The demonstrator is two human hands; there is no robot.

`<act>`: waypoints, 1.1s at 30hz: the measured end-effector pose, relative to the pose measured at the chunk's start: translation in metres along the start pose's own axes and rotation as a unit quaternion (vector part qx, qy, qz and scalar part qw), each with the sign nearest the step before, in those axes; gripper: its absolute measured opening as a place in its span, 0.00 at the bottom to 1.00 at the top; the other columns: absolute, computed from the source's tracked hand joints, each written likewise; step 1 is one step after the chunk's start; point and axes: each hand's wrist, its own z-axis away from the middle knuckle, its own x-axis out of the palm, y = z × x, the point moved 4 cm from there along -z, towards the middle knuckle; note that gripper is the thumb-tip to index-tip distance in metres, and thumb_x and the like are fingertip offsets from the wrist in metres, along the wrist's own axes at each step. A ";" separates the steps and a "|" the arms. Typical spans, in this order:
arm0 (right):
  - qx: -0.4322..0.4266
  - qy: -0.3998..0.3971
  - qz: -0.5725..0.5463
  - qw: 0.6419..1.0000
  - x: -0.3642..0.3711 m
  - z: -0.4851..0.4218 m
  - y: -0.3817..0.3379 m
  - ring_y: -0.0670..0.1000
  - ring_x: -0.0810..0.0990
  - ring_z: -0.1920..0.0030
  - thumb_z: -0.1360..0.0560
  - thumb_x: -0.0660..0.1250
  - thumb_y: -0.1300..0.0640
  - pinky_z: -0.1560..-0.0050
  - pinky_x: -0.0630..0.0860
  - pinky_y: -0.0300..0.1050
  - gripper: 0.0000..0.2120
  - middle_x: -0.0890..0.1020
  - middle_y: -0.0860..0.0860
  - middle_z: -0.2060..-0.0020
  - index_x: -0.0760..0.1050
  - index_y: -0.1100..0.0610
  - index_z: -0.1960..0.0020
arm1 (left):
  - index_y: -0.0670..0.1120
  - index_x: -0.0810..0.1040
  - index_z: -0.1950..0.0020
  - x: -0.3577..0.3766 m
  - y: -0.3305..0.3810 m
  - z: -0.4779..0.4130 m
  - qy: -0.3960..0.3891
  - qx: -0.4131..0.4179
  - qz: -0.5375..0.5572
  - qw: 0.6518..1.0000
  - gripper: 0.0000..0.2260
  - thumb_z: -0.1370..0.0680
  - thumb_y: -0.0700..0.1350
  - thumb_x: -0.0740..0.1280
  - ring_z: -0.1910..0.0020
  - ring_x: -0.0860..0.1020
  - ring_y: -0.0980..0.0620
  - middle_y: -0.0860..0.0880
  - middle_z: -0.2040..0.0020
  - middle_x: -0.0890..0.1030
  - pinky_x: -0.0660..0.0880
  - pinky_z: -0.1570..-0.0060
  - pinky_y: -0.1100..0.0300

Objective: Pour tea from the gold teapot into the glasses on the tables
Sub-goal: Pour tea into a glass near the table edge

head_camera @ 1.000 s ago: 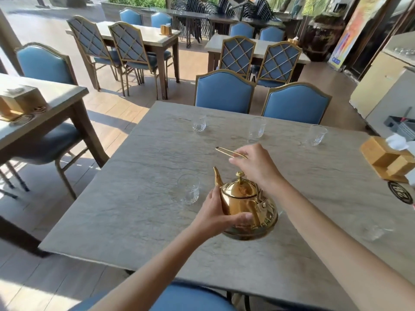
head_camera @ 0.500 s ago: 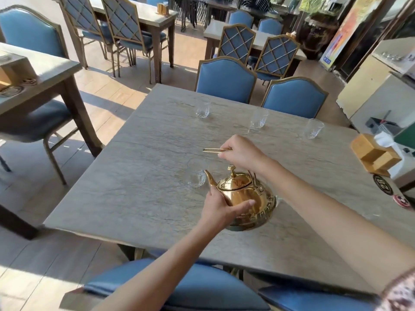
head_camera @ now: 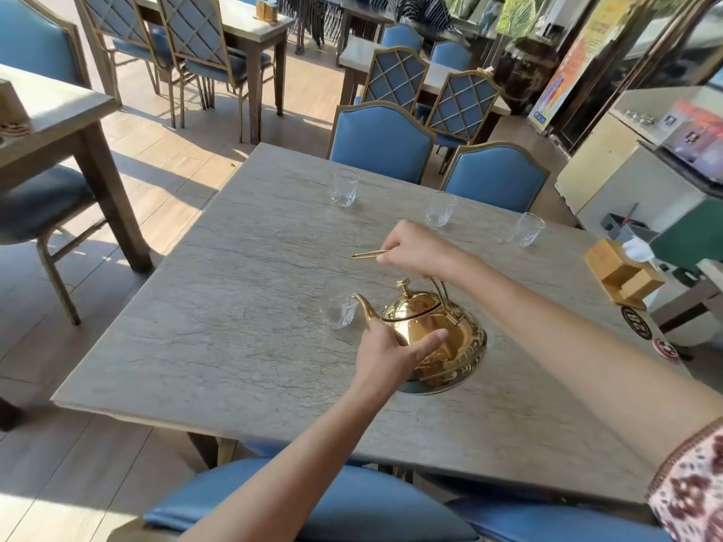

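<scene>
The gold teapot (head_camera: 434, 338) is just above the grey stone table (head_camera: 203, 346), tilted with its spout toward a clear glass (head_camera: 338, 303) right beside the spout tip. My right hand (head_camera: 416, 250) grips the teapot's thin gold handle from above. My left hand (head_camera: 391, 354) cups the near side of the pot's body. Three more clear glasses stand along the far side: one (head_camera: 344, 187) at left, one (head_camera: 441, 209) in the middle, one (head_camera: 526, 228) at right. All look empty.
A wooden napkin holder (head_camera: 622, 271) sits at the table's right edge near round stickers (head_camera: 635, 326). Two blue chairs (head_camera: 381, 142) stand behind the table, and another blue seat (head_camera: 352, 506) is below me. Another table (head_camera: 51, 111) stands to the left.
The teapot has moved left toward the near glass, and its spout now reaches the glass's rim. Both hands kept their grip. The camera has shifted and tilted.
</scene>
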 end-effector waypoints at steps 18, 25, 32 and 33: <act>0.019 -0.038 0.020 0.999 0.000 -0.011 -0.004 0.48 0.64 0.76 0.24 0.66 0.58 0.74 0.63 0.41 0.19 0.66 0.52 0.72 0.75 0.72 0.40 | 0.39 0.75 0.40 0.003 -0.003 -0.007 0.015 -0.002 0.039 0.999 0.33 0.30 0.63 0.78 0.50 0.80 0.48 0.41 0.44 0.82 0.80 0.46 0.50; 0.020 -0.046 0.034 0.998 -0.003 -0.013 -0.009 0.50 0.66 0.77 0.25 0.67 0.58 0.75 0.64 0.39 0.17 0.67 0.52 0.75 0.78 0.71 0.43 | 0.39 0.76 0.43 0.003 -0.005 -0.009 0.031 -0.002 0.069 0.997 0.31 0.31 0.62 0.79 0.61 0.73 0.55 0.51 0.56 0.77 0.69 0.63 0.62; 0.023 -0.062 0.046 0.997 -0.002 -0.017 -0.017 0.50 0.67 0.77 0.25 0.67 0.60 0.76 0.66 0.40 0.10 0.69 0.53 0.74 0.78 0.66 0.49 | 0.44 0.73 0.50 0.004 -0.004 -0.009 0.032 -0.007 0.082 0.996 0.27 0.31 0.63 0.78 0.63 0.71 0.56 0.53 0.60 0.74 0.67 0.65 0.61; 0.023 -0.063 0.050 0.996 -0.003 -0.017 -0.018 0.51 0.67 0.76 0.25 0.67 0.59 0.76 0.66 0.40 0.09 0.69 0.54 0.74 0.77 0.66 0.50 | 0.43 0.74 0.49 0.004 -0.004 -0.009 0.033 -0.006 0.086 0.996 0.28 0.31 0.63 0.78 0.63 0.70 0.56 0.53 0.60 0.74 0.67 0.65 0.61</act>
